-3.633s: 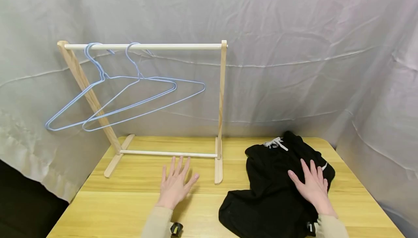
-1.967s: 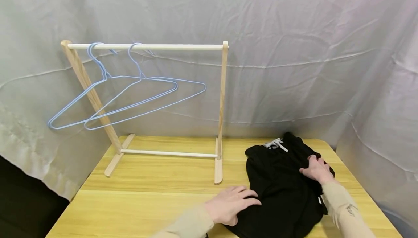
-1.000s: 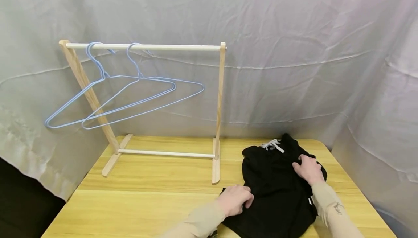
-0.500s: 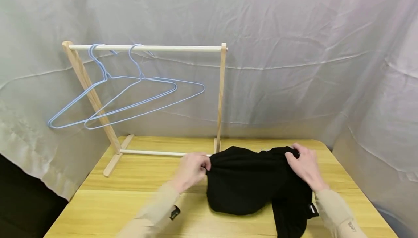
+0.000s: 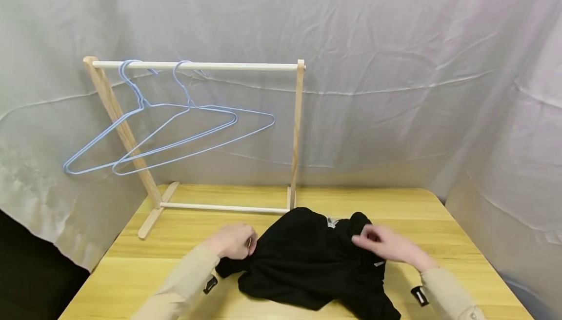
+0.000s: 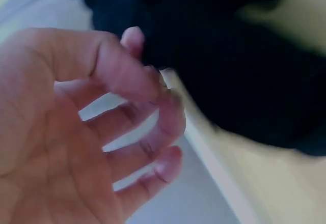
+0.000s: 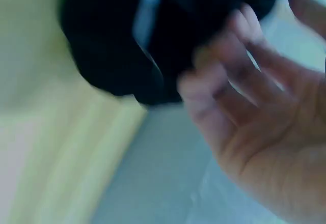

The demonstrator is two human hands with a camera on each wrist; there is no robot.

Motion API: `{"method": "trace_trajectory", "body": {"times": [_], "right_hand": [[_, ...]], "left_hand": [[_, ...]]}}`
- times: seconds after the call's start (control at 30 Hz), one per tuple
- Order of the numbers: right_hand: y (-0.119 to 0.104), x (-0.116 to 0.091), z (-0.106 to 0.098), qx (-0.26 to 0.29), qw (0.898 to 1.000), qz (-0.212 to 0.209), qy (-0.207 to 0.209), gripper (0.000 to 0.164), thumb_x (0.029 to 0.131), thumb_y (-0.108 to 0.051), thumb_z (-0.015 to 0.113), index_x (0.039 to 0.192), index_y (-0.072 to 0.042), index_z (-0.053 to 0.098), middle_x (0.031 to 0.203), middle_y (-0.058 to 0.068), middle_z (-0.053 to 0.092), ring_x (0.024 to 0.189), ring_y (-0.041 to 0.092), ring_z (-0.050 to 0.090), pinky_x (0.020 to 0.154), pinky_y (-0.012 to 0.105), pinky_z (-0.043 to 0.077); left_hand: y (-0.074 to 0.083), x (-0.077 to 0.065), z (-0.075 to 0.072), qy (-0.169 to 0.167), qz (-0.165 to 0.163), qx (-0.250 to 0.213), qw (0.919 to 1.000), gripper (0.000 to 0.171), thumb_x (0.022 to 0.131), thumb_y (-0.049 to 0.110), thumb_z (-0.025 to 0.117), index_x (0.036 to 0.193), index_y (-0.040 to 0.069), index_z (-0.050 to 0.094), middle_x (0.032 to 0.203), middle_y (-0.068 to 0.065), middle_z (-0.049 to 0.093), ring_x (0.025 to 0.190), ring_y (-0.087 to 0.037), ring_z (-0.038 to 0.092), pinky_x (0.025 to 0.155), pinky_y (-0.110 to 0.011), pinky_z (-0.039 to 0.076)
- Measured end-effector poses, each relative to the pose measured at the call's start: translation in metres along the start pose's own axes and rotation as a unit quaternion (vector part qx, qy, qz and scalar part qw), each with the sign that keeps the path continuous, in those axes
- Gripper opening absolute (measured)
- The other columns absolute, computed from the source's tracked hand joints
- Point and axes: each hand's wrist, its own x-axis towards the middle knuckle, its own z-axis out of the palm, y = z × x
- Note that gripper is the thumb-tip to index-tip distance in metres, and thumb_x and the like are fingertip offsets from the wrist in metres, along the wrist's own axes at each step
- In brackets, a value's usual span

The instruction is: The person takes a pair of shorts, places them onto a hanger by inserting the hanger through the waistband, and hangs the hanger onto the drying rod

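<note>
Black drawstring shorts [image 5: 307, 261] lie bunched on the front of the table, a white drawstring [image 5: 332, 222] showing at their far edge. At their left side, my left hand [image 5: 234, 240] curls its fingers, pinching the cloth's edge. In the left wrist view, my left hand [image 6: 97, 96] has its fingertips right at the dark fabric [image 6: 229, 56]. My right hand [image 5: 388, 248] is over the right end, fingers loosely bent. In the right wrist view, my right hand [image 7: 265, 102] holds its thumb apart from its fingers, and the fingertips overlap the black fabric [image 7: 112, 46].
A wooden rack [image 5: 297, 130] stands at the back left of the table [image 5: 386, 203]. Several light-blue wire hangers [image 5: 193, 142] hang from its white top bar [image 5: 246, 66]. Grey curtains [image 5: 395, 90] enclose the table behind and at the sides.
Both hands reached to the shorts, gripped them and lifted them. The shorts have moved left and forward, turned, and come down on the table. The right hand's grip has loosened.
</note>
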Motion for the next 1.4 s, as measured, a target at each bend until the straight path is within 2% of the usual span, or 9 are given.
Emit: {"method": "trace_trajectory", "body": {"times": [0.1,0.2,0.4,0.67,0.9,1.03,1.17,1.27,1.4], "right_hand": [[0.003,0.006,-0.02,-0.017,0.998,0.015,0.06,0.025,0.1,-0.031,0.061,0.084,-0.012,0.066,0.072,-0.005,0.056,0.064,0.0,0.047,0.058,0.022,0.041],[0.012,0.013,-0.032,-0.025,0.996,0.024,0.08,0.023,0.1,-0.025,0.061,0.092,-0.006,0.07,0.077,0.0,0.063,0.067,0.002,0.053,0.059,0.023,0.044],[0.034,0.027,-0.033,-0.055,0.995,0.055,0.059,0.024,0.1,-0.025,0.06,0.103,-0.004,0.071,0.096,0.008,0.072,0.084,0.016,0.065,0.071,0.032,0.052],[0.05,0.035,-0.013,-0.043,0.994,0.097,-0.001,0.052,0.103,-0.03,0.055,0.134,0.011,0.053,0.121,0.033,0.065,0.111,0.045,0.063,0.09,0.053,0.053],[0.055,0.04,0.004,-0.025,0.994,0.1,-0.026,0.051,0.101,-0.022,0.053,0.141,0.01,0.046,0.13,0.039,0.057,0.112,0.049,0.063,0.085,0.051,0.054],[0.057,0.044,0.013,-0.036,0.996,0.083,-0.022,0.041,0.097,-0.021,0.058,0.13,0.003,0.053,0.123,0.033,0.062,0.105,0.043,0.065,0.089,0.053,0.05],[0.054,0.048,0.02,-0.034,0.994,0.103,-0.013,0.032,0.089,-0.022,0.065,0.113,-0.006,0.052,0.103,0.021,0.064,0.087,0.03,0.058,0.079,0.044,0.046],[0.051,0.048,0.019,-0.042,0.994,0.099,0.031,0.032,0.082,-0.022,0.069,0.104,-0.007,0.052,0.095,0.015,0.062,0.081,0.026,0.054,0.073,0.039,0.043],[0.044,0.044,0.005,-0.058,0.989,0.062,0.123,0.032,0.078,-0.02,0.073,0.099,-0.007,0.053,0.089,0.013,0.062,0.075,0.023,0.052,0.067,0.036,0.042]], "left_hand": [[0.007,0.01,-0.014,0.058,0.014,0.014,0.9981,0.021,0.079,-0.002,0.065,0.073,0.018,0.065,0.071,0.006,0.058,0.066,-0.009,0.052,0.061,-0.03,0.044],[0.016,0.022,-0.021,0.084,0.032,0.009,0.9959,0.01,0.086,0.004,0.067,0.092,0.012,0.069,0.088,-0.001,0.067,0.078,-0.016,0.062,0.07,-0.035,0.052],[0.033,0.049,-0.012,0.037,0.03,-0.028,0.9985,0.028,0.094,0.009,0.063,0.122,0.004,0.065,0.124,-0.015,0.067,0.115,-0.032,0.065,0.1,-0.048,0.051],[0.049,0.073,0.015,-0.042,-0.037,-0.023,0.9982,0.049,0.103,0.031,0.056,0.148,0.015,0.048,0.154,-0.01,0.047,0.14,-0.03,0.05,0.113,-0.047,0.042],[0.051,0.083,0.034,-0.048,-0.051,0.003,0.9975,0.044,0.103,0.038,0.055,0.141,0.016,0.054,0.144,-0.009,0.057,0.134,-0.025,0.055,0.108,-0.043,0.046],[0.051,0.087,0.044,-0.052,-0.051,0.028,0.997,0.033,0.101,0.034,0.06,0.127,0.013,0.061,0.126,-0.008,0.067,0.117,-0.023,0.065,0.094,-0.04,0.053],[0.052,0.088,0.049,-0.052,-0.047,0.035,0.9969,0.026,0.097,0.022,0.066,0.119,0.01,0.06,0.11,-0.013,0.07,0.099,-0.025,0.068,0.081,-0.036,0.054],[0.049,0.087,0.049,-0.022,-0.03,0.014,0.9992,0.033,0.094,0.016,0.066,0.124,0.005,0.057,0.113,-0.018,0.069,0.103,-0.029,0.067,0.084,-0.037,0.054],[0.036,0.08,0.039,0.065,0.005,-0.052,0.9965,0.029,0.091,0.013,0.065,0.117,0.002,0.061,0.109,-0.019,0.071,0.101,-0.035,0.069,0.088,-0.044,0.055]]}}
